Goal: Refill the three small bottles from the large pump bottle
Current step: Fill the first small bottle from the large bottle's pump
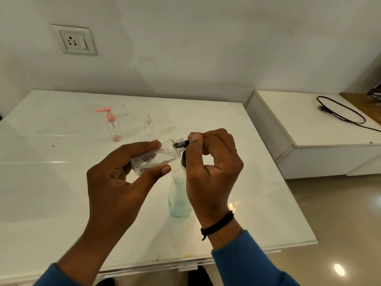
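Two hands meet above the middle of a white table. The left hand grasps a small clear bottle, thumb on the near side and fingers over the far side, holding it tilted with its threaded neck pointing up and to the right. The right hand is curled, its thumb and fingers pinched on a small dark cap that sits at the mouth of that bottle; whether the cap is threaded on or just touching the neck cannot be told. A black band circles the right wrist, and both arms wear blue sleeves.

Directly below the hands, partly hidden by the right one, the large bottle stands upright on the table, holding pale bluish-green liquid; its dark top shows just under the held bottle's neck. Farther back on the table stand two more small bottles, well apart from the hands: a pink-pump bottle to the left, clear with a little pink at the bottom, and a clear bottle with a clear top to its right. Both are upright.

On the wall behind is a socket. To the right, a low white cabinet carries a black cable.
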Demonstrator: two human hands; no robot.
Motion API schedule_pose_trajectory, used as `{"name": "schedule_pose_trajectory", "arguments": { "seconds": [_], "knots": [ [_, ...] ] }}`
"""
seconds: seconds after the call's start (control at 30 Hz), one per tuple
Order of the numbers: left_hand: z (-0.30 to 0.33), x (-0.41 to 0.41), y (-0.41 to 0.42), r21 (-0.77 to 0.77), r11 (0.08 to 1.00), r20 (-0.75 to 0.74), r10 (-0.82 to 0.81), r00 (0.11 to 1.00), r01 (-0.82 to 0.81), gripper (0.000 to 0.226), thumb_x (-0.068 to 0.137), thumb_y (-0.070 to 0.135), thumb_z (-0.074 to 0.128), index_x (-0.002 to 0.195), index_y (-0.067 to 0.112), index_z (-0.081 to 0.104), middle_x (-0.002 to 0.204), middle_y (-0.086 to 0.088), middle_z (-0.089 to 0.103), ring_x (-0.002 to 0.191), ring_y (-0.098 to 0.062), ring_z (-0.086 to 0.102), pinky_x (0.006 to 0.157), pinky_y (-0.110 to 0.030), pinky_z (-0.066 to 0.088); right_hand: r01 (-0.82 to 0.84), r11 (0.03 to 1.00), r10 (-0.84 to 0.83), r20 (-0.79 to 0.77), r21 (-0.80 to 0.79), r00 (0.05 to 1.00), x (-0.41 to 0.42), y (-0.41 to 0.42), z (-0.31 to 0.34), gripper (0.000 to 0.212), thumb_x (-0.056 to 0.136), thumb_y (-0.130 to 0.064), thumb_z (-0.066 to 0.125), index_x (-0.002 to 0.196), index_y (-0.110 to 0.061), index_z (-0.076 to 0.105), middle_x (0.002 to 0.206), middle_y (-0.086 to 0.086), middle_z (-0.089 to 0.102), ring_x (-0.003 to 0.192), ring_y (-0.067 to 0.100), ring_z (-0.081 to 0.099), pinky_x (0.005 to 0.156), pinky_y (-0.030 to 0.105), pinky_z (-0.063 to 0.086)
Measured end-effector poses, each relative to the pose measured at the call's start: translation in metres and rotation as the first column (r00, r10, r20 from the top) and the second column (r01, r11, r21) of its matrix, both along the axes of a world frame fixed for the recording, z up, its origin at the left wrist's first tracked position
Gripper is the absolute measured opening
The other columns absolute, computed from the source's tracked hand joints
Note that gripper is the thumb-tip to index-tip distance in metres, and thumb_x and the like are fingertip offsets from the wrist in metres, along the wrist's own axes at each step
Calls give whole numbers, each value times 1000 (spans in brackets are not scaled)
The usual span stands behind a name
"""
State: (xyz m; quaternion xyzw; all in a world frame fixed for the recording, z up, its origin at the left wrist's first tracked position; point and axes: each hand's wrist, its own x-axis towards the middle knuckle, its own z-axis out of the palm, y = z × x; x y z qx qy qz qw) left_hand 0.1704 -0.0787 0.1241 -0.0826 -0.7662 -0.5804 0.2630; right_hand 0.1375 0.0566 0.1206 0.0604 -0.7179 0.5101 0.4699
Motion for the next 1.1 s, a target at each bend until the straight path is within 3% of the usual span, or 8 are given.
{"name": "schedule_pose_trajectory", "arguments": {
  "seconds": [0.13,0.3,0.5,0.73,1.1],
  "knots": [
    [1,1,-1,32,999,-4,-18,1000,18,40,71,24,83,109,18,71,109,21,70,105,-1,68,89,-9,50,9,1000,-9,-9,11,1000,0,-1,6,28,93,-12,60,66,-6,62,69,-5,58,68,21,54,60,49,44],
    [-1,0,0,27,1000,4,-6,1000,6,41,70,19,85,109,11,73,105,11,74,102,-6,70,89,-13,53,-6,1000,6,-2,-5,1000,1,1,-4,29,95,-10,62,66,-8,63,71,-8,57,68,22,55,59,49,44],
    [0,-1,0,51,999,7,-16,1000,15,40,69,20,85,107,15,73,104,17,74,101,-3,70,86,-10,51,15,1000,-15,-10,6,1000,-2,-1,3,31,97,-20,63,67,-10,64,70,-10,57,66,20,54,60,49,43],
    [0,0,2,101,995,18,-19,1000,17,40,67,19,85,105,18,74,103,17,75,98,-6,71,84,-10,51,20,999,-20,-15,29,1000,-1,3,2,32,97,-14,62,65,-9,64,67,-5,59,65,19,54,59,49,43],
    [2,0,-1,59,998,14,-15,1000,15,41,68,25,84,107,18,74,102,15,75,101,-4,70,86,-10,52,32,999,-32,-14,9,999,-3,1,2,32,97,-15,60,65,-8,63,67,-4,58,65,23,55,58,49,43]
  ]
}}
